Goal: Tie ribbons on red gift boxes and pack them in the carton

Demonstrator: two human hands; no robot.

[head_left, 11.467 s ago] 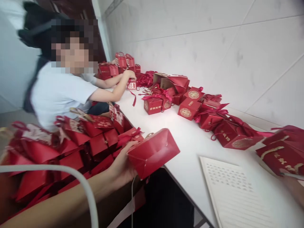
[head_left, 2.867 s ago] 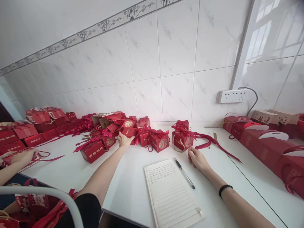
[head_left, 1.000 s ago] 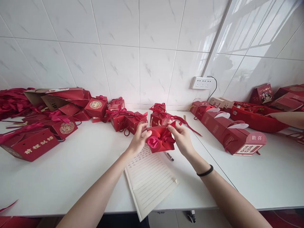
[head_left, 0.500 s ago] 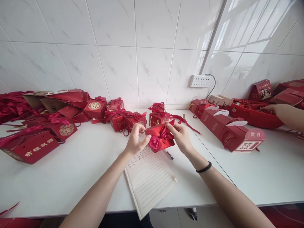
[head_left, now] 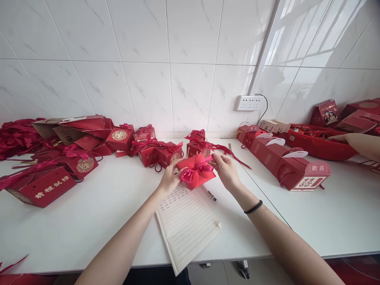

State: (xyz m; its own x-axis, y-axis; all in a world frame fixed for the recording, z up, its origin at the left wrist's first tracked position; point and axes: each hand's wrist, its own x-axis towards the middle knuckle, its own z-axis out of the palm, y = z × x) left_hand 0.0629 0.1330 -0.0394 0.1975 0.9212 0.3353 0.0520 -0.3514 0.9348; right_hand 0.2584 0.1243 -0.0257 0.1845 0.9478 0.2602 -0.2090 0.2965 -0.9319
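A red gift box (head_left: 192,183) with petal-like top flaps is held above the notebook, tilted towards me. A magenta satin ribbon (head_left: 190,174) is tied in a bow on its top. My left hand (head_left: 170,177) grips the box's left side, its fingertips partly hidden behind the bow and box. With thumb and forefinger, my right hand (head_left: 228,171) pinches the ribbon's right-hand part, drawn out near the far right corner of the box. Below lies the lined notebook (head_left: 192,227), handwriting on its upper lines, with a pen (head_left: 211,195) next to it.
Ribboned red boxes (head_left: 147,154) stand behind my hands. More boxes (head_left: 44,186) and a ribbon heap (head_left: 20,134) lie left. To the right are a row of handled boxes (head_left: 276,156), a red basin (head_left: 320,144) and another person's arm (head_left: 362,144). A power strip (head_left: 248,103) is on the wall.
The box has shifted slightly left and its top tilts more into view. My left hand has closed in on its side. My right hand now draws the ribbon out to the right.
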